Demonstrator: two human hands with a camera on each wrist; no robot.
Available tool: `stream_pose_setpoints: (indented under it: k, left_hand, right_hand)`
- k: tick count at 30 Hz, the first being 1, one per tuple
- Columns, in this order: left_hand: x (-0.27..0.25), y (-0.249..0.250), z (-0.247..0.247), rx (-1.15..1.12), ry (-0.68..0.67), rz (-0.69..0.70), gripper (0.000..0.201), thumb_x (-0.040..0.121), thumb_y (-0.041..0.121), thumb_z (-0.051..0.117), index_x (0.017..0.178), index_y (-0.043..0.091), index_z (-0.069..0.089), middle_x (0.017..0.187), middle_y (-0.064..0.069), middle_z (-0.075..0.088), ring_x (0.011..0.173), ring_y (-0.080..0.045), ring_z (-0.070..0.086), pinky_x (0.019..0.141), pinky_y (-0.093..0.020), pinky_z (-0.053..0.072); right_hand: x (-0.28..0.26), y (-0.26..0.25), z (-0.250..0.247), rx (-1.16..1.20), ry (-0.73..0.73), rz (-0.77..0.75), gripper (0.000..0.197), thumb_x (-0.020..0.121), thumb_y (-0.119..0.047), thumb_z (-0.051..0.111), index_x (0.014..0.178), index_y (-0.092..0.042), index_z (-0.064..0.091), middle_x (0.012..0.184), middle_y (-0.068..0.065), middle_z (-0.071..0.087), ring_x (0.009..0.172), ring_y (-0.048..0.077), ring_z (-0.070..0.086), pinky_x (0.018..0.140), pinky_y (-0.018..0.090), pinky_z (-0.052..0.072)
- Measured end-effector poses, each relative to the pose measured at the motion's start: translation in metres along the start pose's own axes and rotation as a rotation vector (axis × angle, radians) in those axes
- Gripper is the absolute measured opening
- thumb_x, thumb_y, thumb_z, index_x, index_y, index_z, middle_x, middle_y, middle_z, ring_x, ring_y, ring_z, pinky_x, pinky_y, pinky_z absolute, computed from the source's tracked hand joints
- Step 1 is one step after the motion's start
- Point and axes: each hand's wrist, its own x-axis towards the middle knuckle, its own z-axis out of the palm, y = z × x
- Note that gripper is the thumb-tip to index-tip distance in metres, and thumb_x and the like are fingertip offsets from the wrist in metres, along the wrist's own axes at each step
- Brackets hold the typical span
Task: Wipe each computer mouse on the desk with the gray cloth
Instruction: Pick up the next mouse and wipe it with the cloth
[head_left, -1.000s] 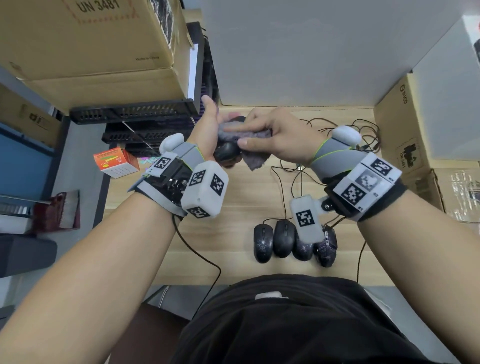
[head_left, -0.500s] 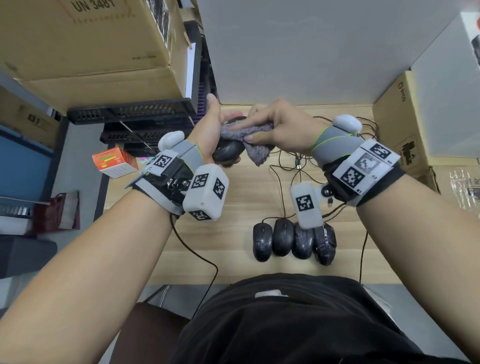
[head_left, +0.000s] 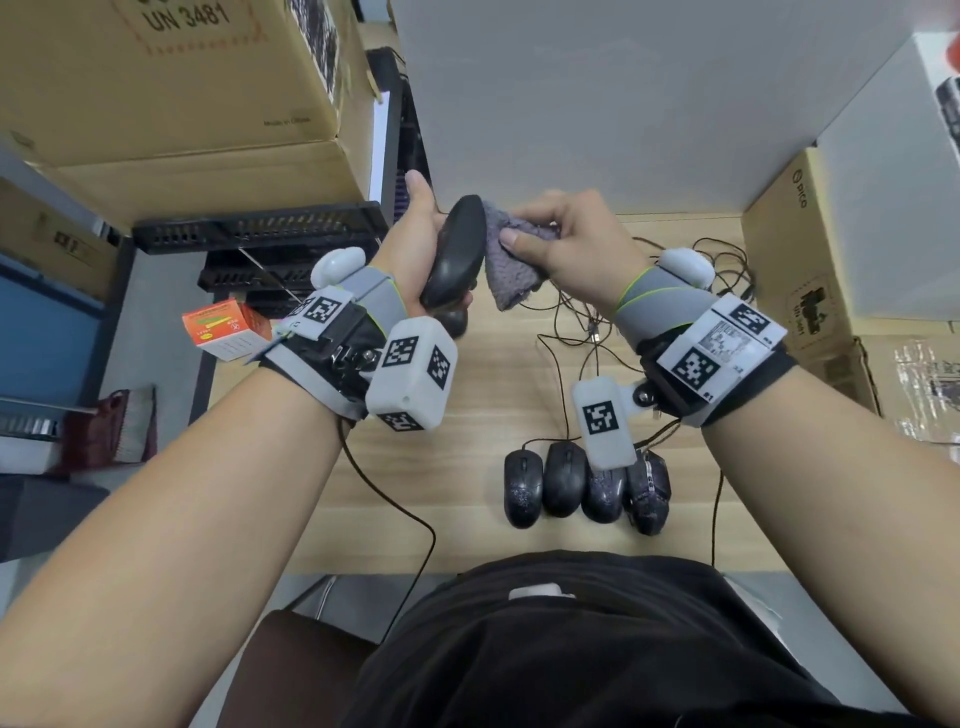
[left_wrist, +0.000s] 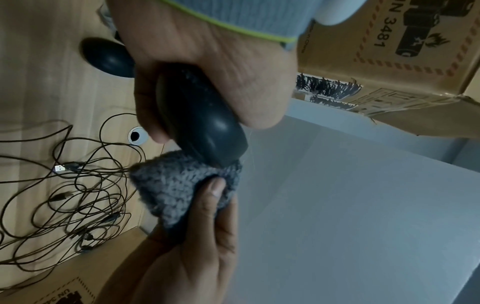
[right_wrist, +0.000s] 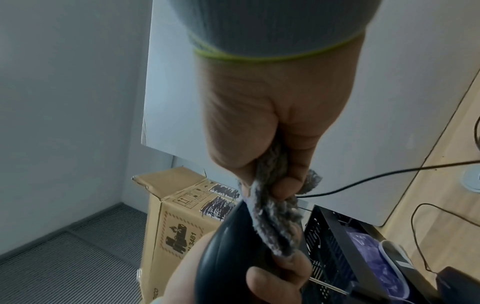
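Note:
My left hand (head_left: 421, 244) grips a black mouse (head_left: 456, 249) and holds it tilted on edge above the wooden desk (head_left: 498, 374). In the left wrist view the same mouse (left_wrist: 200, 123) sits between my thumb and fingers. My right hand (head_left: 561, 239) pinches the gray cloth (head_left: 511, 260) and presses it against the mouse's right side. The gray cloth (right_wrist: 275, 222) shows bunched against the mouse (right_wrist: 228, 253) in the right wrist view. Several more black mice (head_left: 584, 483) lie in a row near the desk's front edge. Another dark mouse (left_wrist: 109, 58) lies on the desk under my left wrist.
A tangle of black cables (head_left: 597, 312) lies on the desk behind the row. Cardboard boxes (head_left: 171, 93) and black trays (head_left: 260, 228) stand at the left, another box (head_left: 800, 249) at the right. A white panel (head_left: 623, 104) closes the back. An orange box (head_left: 228, 332) sits by the left edge.
My left hand has lifted the mouse and turned it up on edge. The right hand with the cloth has slid from the mouse's top to its right side.

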Motion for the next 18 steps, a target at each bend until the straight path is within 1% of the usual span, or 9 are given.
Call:
stream_pose_setpoints:
  k: [2,5,6,8,10,11,13,15,18]
  left_hand:
    - [-0.004,-0.002,0.005,-0.008,-0.002,-0.020,0.082,0.086,0.086,0.021,0.113,0.023,0.065,0.078,-0.005,0.060,0.062,-0.023,0.055,0.048,-0.028,0.046]
    - [-0.009,-0.005,0.014,0.005,-0.061,-0.022,0.080,0.089,0.083,0.022,0.107,0.019,0.066,0.068,-0.004,0.057,0.054,-0.021,0.051,0.049,-0.026,0.042]
    - [-0.010,-0.007,0.018,0.009,-0.071,-0.015,0.081,0.090,0.083,0.023,0.106,0.016,0.067,0.065,-0.004,0.057,0.051,-0.021,0.051,0.050,-0.026,0.042]
    - [-0.007,-0.010,0.018,-0.008,-0.044,0.009,0.079,0.092,0.080,0.025,0.109,0.017,0.068,0.070,-0.007,0.062,0.056,-0.022,0.055,0.053,-0.027,0.043]
    - [-0.005,-0.010,0.010,0.014,0.021,0.030,0.069,0.097,0.074,0.024,0.101,0.019,0.066,0.080,-0.008,0.064,0.069,-0.024,0.060,0.058,-0.029,0.047]
    - [-0.006,-0.010,0.006,0.040,0.034,0.032,0.063,0.101,0.069,0.023,0.094,0.019,0.062,0.084,-0.006,0.063,0.072,-0.023,0.061,0.063,-0.030,0.051]
    - [-0.007,-0.010,0.004,0.050,0.030,0.016,0.062,0.102,0.067,0.018,0.088,0.019,0.054,0.084,-0.003,0.059,0.072,-0.019,0.059,0.069,-0.029,0.050]
    - [-0.010,-0.012,0.010,0.032,0.049,-0.021,0.071,0.099,0.073,0.014,0.097,0.015,0.056,0.085,-0.008,0.059,0.070,-0.019,0.058,0.065,-0.026,0.046]
    - [-0.012,-0.013,0.017,0.050,0.102,-0.020,0.080,0.095,0.076,0.021,0.122,0.014,0.062,0.085,-0.017,0.063,0.056,-0.024,0.059,0.054,-0.029,0.050]
  right_hand:
    - [0.001,-0.004,-0.002,-0.024,0.025,-0.027,0.017,0.092,-0.013,0.063,0.106,-0.011,0.073,0.077,-0.010,0.048,0.068,-0.004,0.049,0.067,0.015,0.037]
    - [0.000,-0.012,-0.001,0.013,0.037,-0.075,0.025,0.096,-0.010,0.056,0.112,-0.021,0.070,0.075,-0.015,0.048,0.065,-0.011,0.051,0.064,0.018,0.042]
    - [-0.002,-0.016,0.002,0.032,0.037,-0.100,0.027,0.097,-0.012,0.053,0.111,-0.029,0.067,0.075,-0.014,0.047,0.069,-0.006,0.053,0.068,0.022,0.047]
    - [-0.004,-0.019,0.008,0.083,0.026,-0.082,0.025,0.098,-0.023,0.049,0.112,-0.037,0.064,0.082,-0.008,0.043,0.087,0.016,0.056,0.084,0.038,0.053]
    - [-0.005,-0.018,0.010,0.164,-0.068,-0.033,0.027,0.096,-0.030,0.051,0.112,-0.020,0.070,0.091,-0.003,0.040,0.089,0.022,0.055,0.087,0.047,0.054]
    - [-0.007,-0.017,0.011,0.166,-0.130,-0.042,0.028,0.095,-0.029,0.055,0.110,-0.012,0.072,0.093,-0.001,0.042,0.088,0.018,0.054,0.085,0.044,0.055]
    - [-0.011,-0.019,0.009,0.112,-0.241,-0.092,0.021,0.092,-0.020,0.065,0.110,-0.014,0.072,0.093,0.004,0.046,0.085,0.012,0.053,0.082,0.030,0.054]
    - [-0.007,-0.018,0.004,0.074,-0.203,-0.108,0.023,0.088,-0.013,0.070,0.111,-0.016,0.071,0.084,-0.001,0.053,0.076,0.007,0.055,0.075,0.017,0.048]
    - [0.005,-0.013,0.003,-0.031,0.014,-0.063,0.019,0.086,-0.021,0.070,0.104,-0.030,0.073,0.082,-0.011,0.054,0.075,0.003,0.058,0.083,0.029,0.051]
